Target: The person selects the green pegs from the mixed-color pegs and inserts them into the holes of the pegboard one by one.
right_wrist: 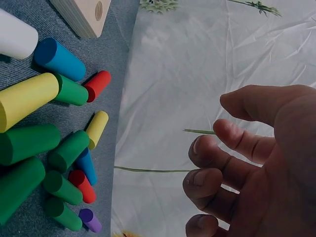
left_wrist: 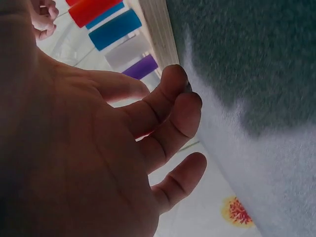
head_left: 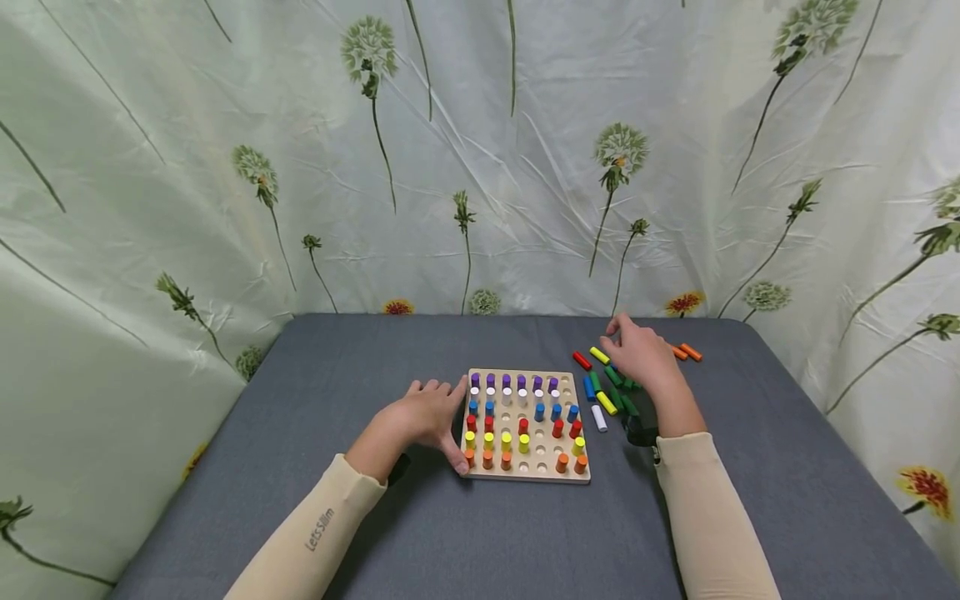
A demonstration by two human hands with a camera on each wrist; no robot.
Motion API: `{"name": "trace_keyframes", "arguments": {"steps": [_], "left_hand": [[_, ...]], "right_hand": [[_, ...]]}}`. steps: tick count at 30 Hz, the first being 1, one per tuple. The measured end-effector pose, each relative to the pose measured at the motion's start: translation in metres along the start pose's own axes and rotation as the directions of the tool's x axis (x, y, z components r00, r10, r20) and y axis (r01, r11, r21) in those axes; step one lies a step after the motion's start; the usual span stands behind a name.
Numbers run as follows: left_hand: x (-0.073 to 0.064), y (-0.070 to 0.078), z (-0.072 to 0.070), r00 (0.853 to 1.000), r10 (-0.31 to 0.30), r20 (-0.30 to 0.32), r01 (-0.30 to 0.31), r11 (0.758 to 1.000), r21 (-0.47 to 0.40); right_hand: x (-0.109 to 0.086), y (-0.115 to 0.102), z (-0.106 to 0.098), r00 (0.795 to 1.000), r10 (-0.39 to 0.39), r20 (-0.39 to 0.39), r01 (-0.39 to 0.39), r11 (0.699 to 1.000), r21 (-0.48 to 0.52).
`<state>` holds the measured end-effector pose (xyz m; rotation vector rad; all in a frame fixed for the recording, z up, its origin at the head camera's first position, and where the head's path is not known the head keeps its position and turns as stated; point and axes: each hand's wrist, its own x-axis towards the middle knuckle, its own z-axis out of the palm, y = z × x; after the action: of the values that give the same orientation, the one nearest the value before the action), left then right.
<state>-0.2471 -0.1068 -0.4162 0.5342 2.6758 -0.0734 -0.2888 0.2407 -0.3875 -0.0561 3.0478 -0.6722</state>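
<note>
We had the peg board (head_left: pixel 534 479) near mid-table, left hand (head_left: pixel 423 417) at its 9 o'clock side, fingers spread, thumb by the 8 o'clock corner, gripping nothing that we could see. Right hand (head_left: pixel 639 354) was at the board's 2 o'clock, fingers loosely bent, nothing seen in them, above the loose pegs (right_wrist: pixel 29 143), which lay from 2 to 3 o'clock.

Risks, our judgement: the loose pegs lay on their sides and crowded, so a careless pick could have sent one rolling toward the table (head_left: pixel 360 350) edge at 12 o'clock, or caught two at once. The black wrist device (head_left: pixel 642 427) hung low at 3 o'clock and could have swept neighbours along. An uneven push from the left hand could have slid the board or tipped its outermost pegs.

Counts: one board, two hands. Standing in it we counted 6 purple pegs (head_left: pixel 537 382), 6 white pegs (head_left: pixel 522 397), 5 blue pegs (head_left: pixel 556 411), 5 red pegs (head_left: pixel 558 428), 5 yellow pegs (head_left: pixel 524 444), 5 orange pegs (head_left: pixel 562 463). Loose, at least: 6 green pegs (right_wrist: pixel 69 150), 2 blue, 2 red, 2 yellow, 2 orange, 1 white, 1 purple; more could have been hidden. Bare holes were too small to count surely.
</note>
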Motion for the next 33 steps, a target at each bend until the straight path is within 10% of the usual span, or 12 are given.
{"name": "trace_keyframes", "arguments": {"steps": [33], "left_hand": [[0.01, 0.001, 0.016, 0.999, 0.026, 0.033, -0.023, 0.995, -0.095]], "right_hand": [[0.022, 0.007, 0.047, 0.975, 0.04, 0.218, -0.011, 0.991, -0.136]]}}
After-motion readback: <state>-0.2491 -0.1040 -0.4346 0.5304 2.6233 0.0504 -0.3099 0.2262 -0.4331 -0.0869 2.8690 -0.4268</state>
